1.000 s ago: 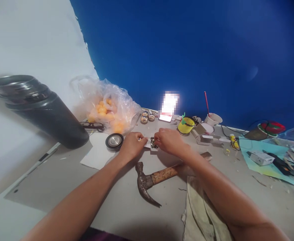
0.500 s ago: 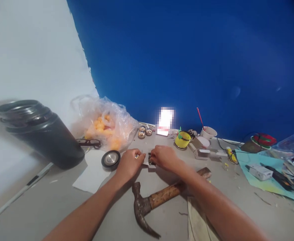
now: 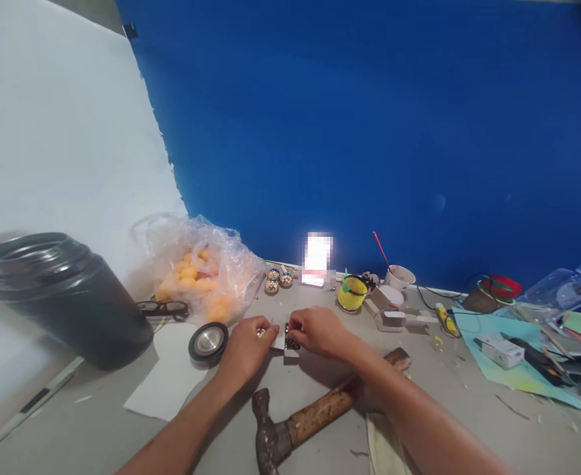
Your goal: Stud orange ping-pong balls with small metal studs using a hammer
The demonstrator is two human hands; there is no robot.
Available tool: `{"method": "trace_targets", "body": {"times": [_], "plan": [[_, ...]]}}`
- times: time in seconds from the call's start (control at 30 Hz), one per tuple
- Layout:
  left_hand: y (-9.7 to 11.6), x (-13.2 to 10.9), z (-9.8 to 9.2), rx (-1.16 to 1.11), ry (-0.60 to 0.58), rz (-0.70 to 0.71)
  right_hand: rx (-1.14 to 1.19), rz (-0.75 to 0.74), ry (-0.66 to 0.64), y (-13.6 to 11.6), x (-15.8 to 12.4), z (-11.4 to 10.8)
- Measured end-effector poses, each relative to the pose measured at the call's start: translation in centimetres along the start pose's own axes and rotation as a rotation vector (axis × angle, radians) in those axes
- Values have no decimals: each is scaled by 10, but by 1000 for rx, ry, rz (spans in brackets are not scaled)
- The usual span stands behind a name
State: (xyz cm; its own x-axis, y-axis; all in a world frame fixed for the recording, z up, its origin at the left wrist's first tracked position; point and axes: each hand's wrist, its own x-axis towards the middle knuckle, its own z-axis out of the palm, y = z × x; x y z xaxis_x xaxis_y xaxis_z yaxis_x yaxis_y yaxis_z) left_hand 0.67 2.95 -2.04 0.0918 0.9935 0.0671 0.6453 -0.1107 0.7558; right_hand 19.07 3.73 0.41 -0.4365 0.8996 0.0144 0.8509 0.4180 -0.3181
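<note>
My left hand (image 3: 247, 343) is closed, thumb and fingertips together, around a small shiny-dotted piece (image 3: 261, 332) that is mostly hidden by the fingers. Just to its right stands a small white open box (image 3: 292, 359) full of dark, shiny little metal pieces (image 3: 292, 340). My right hand (image 3: 317, 332) reaches over this box with its fingertips pinched at the contents; whatever is between them is too small to see. A claw hammer (image 3: 320, 417) with a worn wooden handle lies below both hands, partly under my right forearm.
A black bottle (image 3: 72, 303) and a round lid (image 3: 208, 341) stand left, near a plastic bag of orange balls (image 3: 196, 270). Behind are several shiny studded balls (image 3: 272, 285), a blurred bright screen (image 3: 317, 257), a yellow tub (image 3: 352, 295) and a white cup (image 3: 399, 277). Papers and tools lie right.
The camera view has tilted upward, so the tabletop things sit lower and slightly left. Both hands stay at the small box, with only slight finger movement on the right.
</note>
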Motion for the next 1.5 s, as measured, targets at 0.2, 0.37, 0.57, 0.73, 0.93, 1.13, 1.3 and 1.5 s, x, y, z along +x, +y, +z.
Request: {"method": "trace_targets", "body": {"times": [0.2,0.37,0.57,0.73,0.93,1.13,1.3,1.5], "plan": [[-1,2,-3,-17,-5,-3,466,-19,0,6,2,-2],[1,2,-12,-193,147,55,960,36,-34,18,6,-4],[14,-7,-19,-972,-73,-90,1339,177,-6,28,7,-9],[25,-10,-19,-1177,-163,-160,1552,154,-3,24,2,-20],[27,-11,-17,-1199,-166,-212,1568,111,-33,16,-3,-19],[27,-16,-16,-934,-18,-146,1482,132,-14,2,-7,-21],[28,-20,-17,-730,24,-29,1432,151,33,-10,-9,-27],[28,-22,-19,-452,120,130,1404,174,41,-11,-9,-26]]}}
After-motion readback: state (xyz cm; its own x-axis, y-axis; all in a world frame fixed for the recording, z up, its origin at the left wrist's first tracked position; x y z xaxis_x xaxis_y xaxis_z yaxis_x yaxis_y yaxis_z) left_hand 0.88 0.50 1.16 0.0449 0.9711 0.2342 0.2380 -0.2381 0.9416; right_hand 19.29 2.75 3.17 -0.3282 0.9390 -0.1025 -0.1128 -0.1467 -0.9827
